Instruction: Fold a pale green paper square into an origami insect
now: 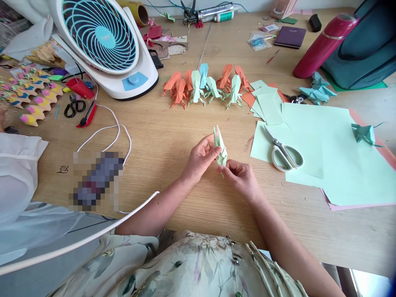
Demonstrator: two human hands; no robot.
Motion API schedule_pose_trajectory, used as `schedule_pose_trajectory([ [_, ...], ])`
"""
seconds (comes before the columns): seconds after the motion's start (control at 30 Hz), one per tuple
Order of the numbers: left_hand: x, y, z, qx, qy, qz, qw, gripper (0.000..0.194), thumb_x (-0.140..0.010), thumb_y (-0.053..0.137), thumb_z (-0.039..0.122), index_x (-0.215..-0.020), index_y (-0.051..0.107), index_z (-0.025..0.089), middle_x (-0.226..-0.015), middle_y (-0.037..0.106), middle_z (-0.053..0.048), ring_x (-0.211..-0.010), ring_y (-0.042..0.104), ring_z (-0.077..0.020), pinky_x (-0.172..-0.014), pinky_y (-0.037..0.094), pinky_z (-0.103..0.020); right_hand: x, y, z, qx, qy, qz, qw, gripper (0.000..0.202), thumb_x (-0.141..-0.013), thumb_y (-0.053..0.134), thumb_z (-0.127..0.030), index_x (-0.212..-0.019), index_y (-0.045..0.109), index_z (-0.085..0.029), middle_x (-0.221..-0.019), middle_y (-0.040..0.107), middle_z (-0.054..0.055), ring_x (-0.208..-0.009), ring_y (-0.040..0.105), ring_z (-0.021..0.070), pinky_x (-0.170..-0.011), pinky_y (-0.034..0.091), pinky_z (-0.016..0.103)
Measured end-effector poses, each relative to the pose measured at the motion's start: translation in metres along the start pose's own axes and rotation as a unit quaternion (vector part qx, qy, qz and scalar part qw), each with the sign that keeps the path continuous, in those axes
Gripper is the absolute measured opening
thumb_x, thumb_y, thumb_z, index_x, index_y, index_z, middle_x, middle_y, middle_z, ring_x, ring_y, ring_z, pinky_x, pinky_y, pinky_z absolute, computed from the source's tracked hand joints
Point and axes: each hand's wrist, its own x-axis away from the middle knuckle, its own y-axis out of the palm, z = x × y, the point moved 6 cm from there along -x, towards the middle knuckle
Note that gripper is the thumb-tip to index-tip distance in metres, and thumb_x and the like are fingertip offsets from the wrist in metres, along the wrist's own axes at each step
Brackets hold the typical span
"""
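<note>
A pale green folded-paper piece (220, 153), long and narrow with pointed tips at the top, is held upright above the desk. My left hand (201, 159) pinches its middle between thumb and fingers. At its lower end, my right hand (239, 177) grips the paper between thumb and curled fingers. Beyond my hands stands a row of finished paper figures in orange, pale green and blue, among them a pale green figure (196, 87) and an orange figure (179, 93). White-handled scissors (286, 154) lie to the right on green paper sheets (332, 156).
A white fan (133, 70) stands at the back left, near black scissors (74, 106) and a red cutter (87, 115). A white cable (93, 237) crosses the lower left. At the right are a red bottle (324, 47), a teal bag (368, 45) and a teal paper figure (365, 133). Another person's white sleeve (21, 165) shows at left.
</note>
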Motion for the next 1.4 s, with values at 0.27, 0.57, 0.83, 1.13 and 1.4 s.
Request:
schedule_pose_trajectory([
  [0.27,-0.004,-0.009,0.001,-0.03,0.001,-0.004,1.0,0.055,-0.067,0.087,0.04,-0.109,0.063,0.015,-0.069,0.05,0.006,-0.067,0.051,-0.0086,-0.067,0.045,-0.021,0.0,-0.003,-0.002,0.014,0.003,-0.001,1.0,0.037,-0.086,0.061,-0.047,-0.065,0.058,-0.017,-0.057,0.038,-0.005,-0.052,0.03,0.0092,-0.05,0.022,0.026],
  [0.57,-0.001,-0.004,0.015,-0.125,0.048,-0.016,0.991,0.068,-0.064,0.089,0.038,-0.119,0.056,0.016,-0.075,0.057,0.004,-0.069,0.057,-0.0103,-0.067,0.049,-0.022,0.003,-0.003,-0.007,0.063,-0.027,0.03,0.997,0.043,-0.087,0.062,-0.051,-0.061,0.052,-0.019,-0.057,0.04,-0.004,-0.054,0.034,0.0108,-0.052,0.025,0.026],
  [0.83,-0.002,-0.006,0.01,-0.052,-0.028,-0.031,0.998,0.059,-0.066,0.086,0.032,-0.115,0.057,0.016,-0.075,0.062,0.004,-0.07,0.059,-0.0101,-0.071,0.048,-0.024,0.004,-0.001,-0.01,0.098,-0.076,0.05,0.991,0.044,-0.09,0.059,-0.045,-0.059,0.041,-0.021,-0.06,0.04,-0.004,-0.056,0.035,0.011,-0.054,0.028,0.027],
  [1.13,0.001,-0.001,0.009,-0.05,-0.057,-0.093,0.993,0.059,-0.067,0.087,0.038,-0.111,0.055,0.016,-0.073,0.057,0.005,-0.065,0.053,-0.0086,-0.065,0.043,-0.022,0.003,-0.007,-0.009,-0.054,-0.007,0.033,0.998,0.036,-0.085,0.064,-0.054,-0.077,0.062,-0.019,-0.065,0.049,-0.002,-0.06,0.041,0.0128,-0.055,0.032,0.027],
  [1.4,0.002,-0.002,0.006,-0.186,-0.018,-0.118,0.975,0.051,-0.073,0.081,0.034,-0.114,0.053,0.019,-0.066,0.047,0.008,-0.061,0.048,-0.0085,-0.059,0.038,-0.02,-0.001,-0.013,-0.004,-0.167,0.015,0.037,0.985,0.031,-0.08,0.072,-0.05,-0.077,0.064,-0.019,-0.066,0.055,-0.001,-0.061,0.047,0.0127,-0.059,0.04,0.027],
])
